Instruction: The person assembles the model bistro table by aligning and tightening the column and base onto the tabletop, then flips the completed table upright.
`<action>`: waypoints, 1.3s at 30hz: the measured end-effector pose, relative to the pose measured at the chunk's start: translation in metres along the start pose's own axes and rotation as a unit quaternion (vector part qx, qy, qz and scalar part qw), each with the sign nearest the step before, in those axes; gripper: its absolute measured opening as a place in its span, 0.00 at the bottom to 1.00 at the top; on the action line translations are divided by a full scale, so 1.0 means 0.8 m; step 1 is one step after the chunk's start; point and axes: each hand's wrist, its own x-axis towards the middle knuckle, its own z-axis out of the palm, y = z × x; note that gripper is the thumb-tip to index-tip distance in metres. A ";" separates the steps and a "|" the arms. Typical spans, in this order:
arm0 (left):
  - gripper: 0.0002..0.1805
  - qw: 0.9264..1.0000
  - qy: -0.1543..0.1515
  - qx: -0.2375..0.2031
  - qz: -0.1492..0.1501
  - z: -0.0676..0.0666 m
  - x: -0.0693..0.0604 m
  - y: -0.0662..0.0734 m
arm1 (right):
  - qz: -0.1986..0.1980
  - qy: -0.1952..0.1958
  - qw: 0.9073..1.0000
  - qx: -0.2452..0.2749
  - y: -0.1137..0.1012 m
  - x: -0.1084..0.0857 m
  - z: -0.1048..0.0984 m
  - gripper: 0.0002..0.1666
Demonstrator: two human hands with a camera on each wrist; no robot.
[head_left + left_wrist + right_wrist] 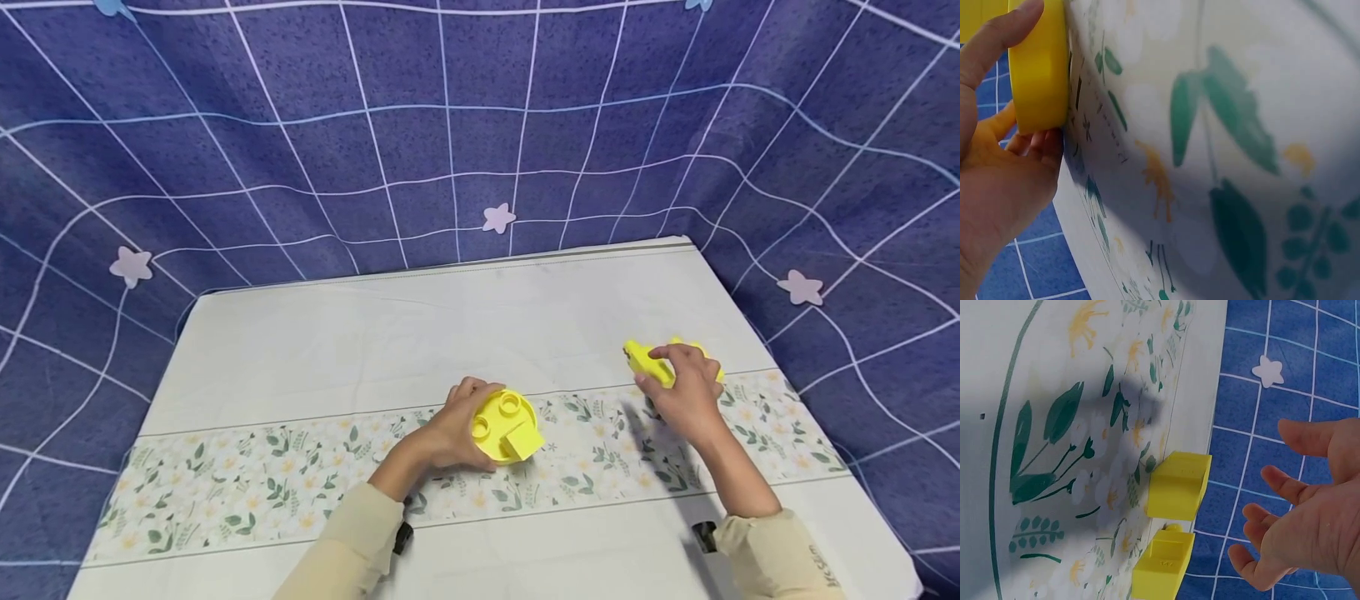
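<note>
My left hand [453, 429] grips a round yellow plastic piece [493, 417] by its rim, with two short tubes and a square block standing on its top. In the left wrist view, thumb and fingers are around the smooth side wall of this round piece [1040, 75], close to the cloth. My right hand [690, 400] hovers over yellow plastic parts [647, 363] on the table's right. Seen from the right wrist, two angular yellow blocks [1179, 484] lie on the cloth, apart from the loosely bent fingers, which hold nothing. Part of these blocks is hidden in the head view.
A white tablecloth [337, 342] with a floral band [262, 475] covers the table. Blue curtain [412, 142] with white grid lines and pale stars hangs behind and at both sides, close to the table's edges.
</note>
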 end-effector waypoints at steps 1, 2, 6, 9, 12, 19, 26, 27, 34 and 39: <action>0.63 1.000 -0.003 0.000 0.005 -0.001 0.001 -0.001 | 0.002 0.000 1.000 -0.003 0.000 0.000 0.000 0.22; 0.63 1.000 -0.004 -0.004 0.009 -0.003 0.001 -0.001 | 0.005 0.000 1.000 -0.007 0.001 0.000 0.001 0.23; 0.63 0.999 -0.003 -0.029 0.013 -0.005 0.003 -0.006 | 0.016 0.000 0.999 -0.035 0.002 0.001 0.001 0.26; 0.62 0.999 -0.001 -0.045 0.003 -0.005 0.004 -0.008 | 0.024 0.005 0.998 -0.055 0.004 0.002 0.001 0.27; 0.62 0.999 0.001 -0.050 -0.003 -0.004 0.004 -0.009 | 0.032 0.012 0.997 -0.074 0.008 0.003 0.003 0.29; 0.61 0.999 0.007 -0.045 -0.006 -0.002 0.003 -0.012 | 0.054 0.009 0.992 -0.111 0.017 0.006 0.003 0.35; 0.61 0.999 0.007 -0.044 -0.009 -0.002 0.002 -0.010 | 0.073 -0.016 0.987 -0.142 0.025 0.009 0.004 0.37; 0.61 0.999 0.007 -0.045 -0.009 -0.002 0.002 -0.010 | 0.075 -0.018 0.987 -0.144 0.027 0.009 0.005 0.37; 0.61 0.999 0.004 -0.050 -0.009 -0.002 0.002 -0.012 | 0.077 -0.017 0.984 -0.157 0.032 0.013 0.010 0.33; 0.61 0.999 0.005 -0.054 -0.007 -0.001 0.003 -0.013 | 0.078 -0.008 0.983 -0.167 0.033 0.017 0.013 0.31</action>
